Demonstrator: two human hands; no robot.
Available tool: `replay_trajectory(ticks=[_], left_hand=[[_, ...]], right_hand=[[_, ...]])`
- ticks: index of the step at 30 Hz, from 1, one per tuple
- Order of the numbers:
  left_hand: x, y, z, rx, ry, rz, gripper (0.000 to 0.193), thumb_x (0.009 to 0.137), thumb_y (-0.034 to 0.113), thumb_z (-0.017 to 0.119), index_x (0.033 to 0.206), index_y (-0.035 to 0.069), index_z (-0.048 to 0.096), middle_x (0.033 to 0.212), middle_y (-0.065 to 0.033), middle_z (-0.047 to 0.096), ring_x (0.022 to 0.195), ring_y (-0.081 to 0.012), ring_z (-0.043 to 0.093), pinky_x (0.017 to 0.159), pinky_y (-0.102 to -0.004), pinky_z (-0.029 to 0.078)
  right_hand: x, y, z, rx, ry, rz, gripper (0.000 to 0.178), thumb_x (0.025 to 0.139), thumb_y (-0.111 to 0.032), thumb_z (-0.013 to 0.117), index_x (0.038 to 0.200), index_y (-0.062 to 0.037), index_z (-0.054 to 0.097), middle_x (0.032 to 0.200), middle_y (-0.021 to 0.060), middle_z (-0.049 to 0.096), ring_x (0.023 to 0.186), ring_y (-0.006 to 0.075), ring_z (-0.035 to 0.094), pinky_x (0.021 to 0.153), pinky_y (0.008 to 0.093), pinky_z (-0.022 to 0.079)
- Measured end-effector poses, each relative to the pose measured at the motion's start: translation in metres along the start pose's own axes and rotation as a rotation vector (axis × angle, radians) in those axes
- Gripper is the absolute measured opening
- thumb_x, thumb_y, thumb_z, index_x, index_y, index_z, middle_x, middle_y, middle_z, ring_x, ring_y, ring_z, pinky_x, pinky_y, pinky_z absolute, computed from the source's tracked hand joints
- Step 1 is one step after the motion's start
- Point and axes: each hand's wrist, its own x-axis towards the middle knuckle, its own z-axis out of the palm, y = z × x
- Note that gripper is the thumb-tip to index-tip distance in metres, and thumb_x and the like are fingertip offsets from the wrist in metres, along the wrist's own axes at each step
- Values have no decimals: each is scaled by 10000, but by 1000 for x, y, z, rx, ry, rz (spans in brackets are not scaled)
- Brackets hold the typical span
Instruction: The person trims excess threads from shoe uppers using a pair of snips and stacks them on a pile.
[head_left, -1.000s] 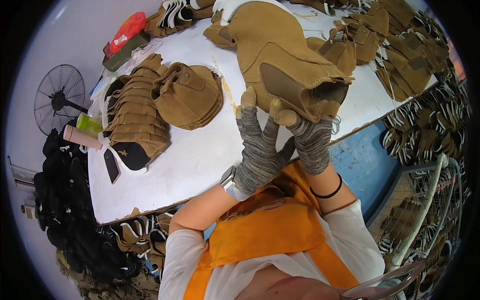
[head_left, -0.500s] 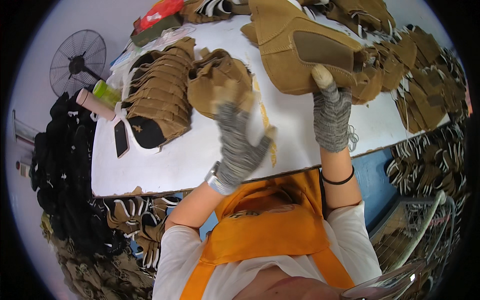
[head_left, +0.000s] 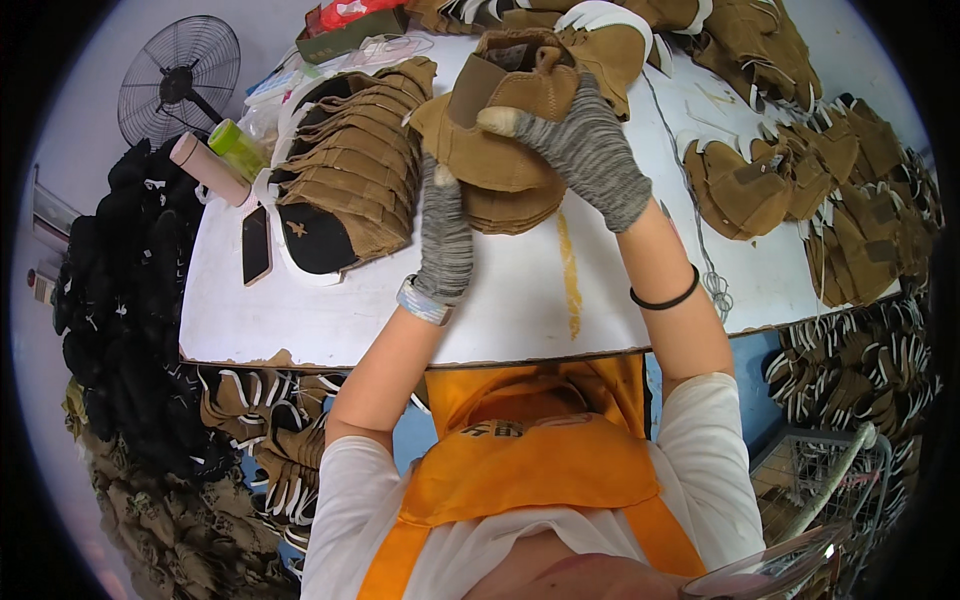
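Note:
A brown shoe upper (head_left: 480, 150) is in my right hand (head_left: 585, 150), thumb across its face and fingers round its far side. It rests on or just above a small stack of similar uppers (head_left: 515, 210). My left hand (head_left: 446, 235) stands along the left side of this stack, fingers pointing away from me and seemingly straight; their tips are partly hidden by the upper's edge. Both hands wear grey knitted gloves with tan fingertips. Close by on the left lies a long row of nested brown uppers (head_left: 350, 160) with a black lining at its near end.
The white table (head_left: 380, 320) has a chipped front edge and a yellow streak. A phone (head_left: 256, 245), pink bottle (head_left: 210, 170) and green bottle (head_left: 237, 150) stand left. More brown uppers (head_left: 740, 190) lie right. A fan (head_left: 178, 85) is behind; a wire cart (head_left: 820, 470) stands low right.
My right hand has brought the upper left and nearer, from the table's right side onto the small stack. My left hand has shifted from over the stack to its left side.

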Motion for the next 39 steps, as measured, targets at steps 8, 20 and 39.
replay_trajectory(ticks=[8, 20, 39], left_hand=[[-15, 42, 32, 830, -335, 807, 725, 886, 351, 645, 1421, -19, 324, 1423, -200, 384, 1329, -284, 362, 1102, -395, 297], [62, 45, 41, 822, -720, 146, 1054, 650, 675, 731, 1353, -33, 389, 1272, -152, 536, 1174, -233, 509, 1015, -345, 395], [0, 1, -12, 1134, -221, 930, 607, 872, 279, 681, 1336, -11, 419, 1228, -188, 551, 1178, -261, 507, 1010, -364, 402]], right_hand=[[-31, 22, 22, -419, 94, -160, 1040, 563, -682, 765, 1270, 6, 438, 1193, 179, 516, 1139, 321, 493, 947, 439, 419], [2, 72, 27, 541, -150, -129, 1117, 561, -587, 834, 1369, 2, 337, 1302, 144, 493, 1214, 259, 484, 1027, 364, 414], [36, 166, -25, -185, 233, 142, 455, 835, -295, 695, 1181, -22, 585, 1158, 156, 622, 1069, 312, 589, 942, 387, 450]])
